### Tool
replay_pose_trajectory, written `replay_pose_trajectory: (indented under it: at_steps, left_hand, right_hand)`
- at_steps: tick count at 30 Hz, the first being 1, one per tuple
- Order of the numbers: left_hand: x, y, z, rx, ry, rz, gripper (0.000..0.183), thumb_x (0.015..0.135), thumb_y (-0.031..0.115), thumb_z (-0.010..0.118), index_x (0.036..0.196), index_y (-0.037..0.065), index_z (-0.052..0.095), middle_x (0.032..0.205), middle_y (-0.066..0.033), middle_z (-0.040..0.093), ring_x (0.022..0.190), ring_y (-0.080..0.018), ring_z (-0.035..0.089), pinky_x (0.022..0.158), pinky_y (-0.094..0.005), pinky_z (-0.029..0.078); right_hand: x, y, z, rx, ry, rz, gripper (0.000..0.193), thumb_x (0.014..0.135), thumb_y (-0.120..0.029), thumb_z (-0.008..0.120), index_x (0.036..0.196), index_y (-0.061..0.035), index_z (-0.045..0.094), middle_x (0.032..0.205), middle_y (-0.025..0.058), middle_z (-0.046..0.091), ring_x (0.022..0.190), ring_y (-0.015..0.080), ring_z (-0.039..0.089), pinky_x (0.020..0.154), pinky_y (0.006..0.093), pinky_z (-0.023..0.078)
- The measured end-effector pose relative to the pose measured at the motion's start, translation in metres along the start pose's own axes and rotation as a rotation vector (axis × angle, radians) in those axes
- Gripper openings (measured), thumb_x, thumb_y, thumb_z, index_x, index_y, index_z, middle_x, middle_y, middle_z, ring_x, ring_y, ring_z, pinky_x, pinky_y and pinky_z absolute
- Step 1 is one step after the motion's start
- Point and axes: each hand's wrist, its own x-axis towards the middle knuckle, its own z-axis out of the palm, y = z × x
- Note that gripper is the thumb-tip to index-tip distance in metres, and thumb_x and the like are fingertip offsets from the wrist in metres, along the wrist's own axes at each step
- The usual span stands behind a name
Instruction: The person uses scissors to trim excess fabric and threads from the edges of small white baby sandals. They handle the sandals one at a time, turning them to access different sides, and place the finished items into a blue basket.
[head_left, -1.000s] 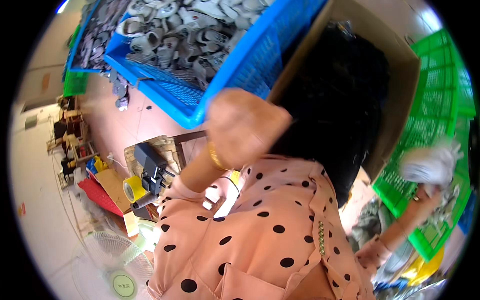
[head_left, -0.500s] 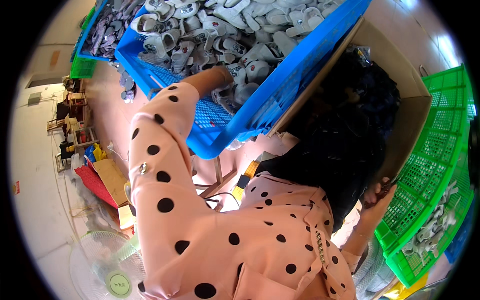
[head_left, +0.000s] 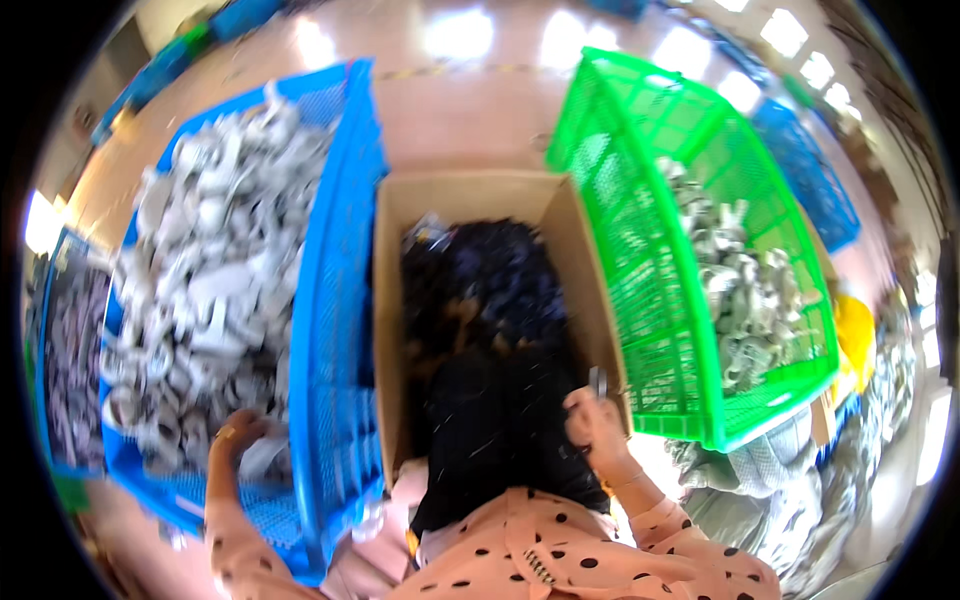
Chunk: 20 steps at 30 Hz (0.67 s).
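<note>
My left hand (head_left: 240,432) is down inside the near end of a blue basket (head_left: 335,440) heaped with white shoes (head_left: 215,285). Its fingers bend down beside a pale shoe (head_left: 265,458); blur hides whether they grip it. My right hand (head_left: 597,428) is closed around a small metal tool (head_left: 598,381), whose narrow tip sticks up past the fingers. That hand is by the near right side of a cardboard box (head_left: 470,183), beside my black-trousered legs. Dark, blurred items (head_left: 505,270) fill the far part of the box.
A green basket (head_left: 650,300) with pale, strap-like pieces (head_left: 750,300) stands right of the box. Farther left, another blue basket (head_left: 50,350) holds purplish items. Grey netted sacks (head_left: 770,465) lie near right, below a yellow bag (head_left: 853,340).
My view has swung to the right, bringing the box and green basket to the middle. My left hand stays in the shoe basket; my right hand still holds the tool.
</note>
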Motion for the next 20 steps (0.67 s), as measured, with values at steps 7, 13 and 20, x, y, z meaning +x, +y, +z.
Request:
replay_pose_trajectory:
  at_steps: [7, 13, 20]
  left_hand:
    - [-0.129, 0.201, -0.068, -0.506, 1.213, 0.251, 0.028, 0.099, 0.023, 0.046, 0.088, 0.001, 0.059, 0.077, -0.0059, 0.06, 0.072, -0.0165, 0.056, 0.063, -0.0319, 0.043]
    - [-0.221, 0.364, 0.014, -0.243, 0.593, 0.734, 0.023, 0.09, 0.019, 0.051, 0.077, 0.003, 0.061, 0.073, -0.0148, 0.06, 0.064, -0.0263, 0.058, 0.057, -0.0373, 0.044]
    - [-0.172, 0.432, 0.108, -0.661, -0.02, 0.58, 0.028, 0.096, 0.02, 0.052, 0.078, -0.001, 0.056, 0.057, -0.0127, 0.05, 0.05, -0.0195, 0.053, 0.051, -0.031, 0.041]
  right_hand:
    - [0.02, -0.014, 0.024, -0.395, -0.335, -0.293, 0.019, 0.095, -0.02, 0.058, 0.1, -0.0024, 0.064, 0.078, -0.0028, 0.06, 0.069, 0.0021, 0.053, 0.06, 0.0191, 0.043]
    - [-0.03, -0.058, 0.07, -0.702, -0.807, -0.667, 0.024, 0.089, -0.017, 0.065, 0.108, -0.0037, 0.059, 0.08, 0.0111, 0.067, 0.067, 0.0217, 0.066, 0.059, 0.0284, 0.05]
    - [-0.03, -0.029, 0.021, -0.957, -1.032, -0.246, 0.053, 0.088, -0.052, 0.058, 0.092, 0.0006, 0.069, 0.083, 0.0184, 0.067, 0.069, 0.0299, 0.066, 0.063, 0.0378, 0.051]
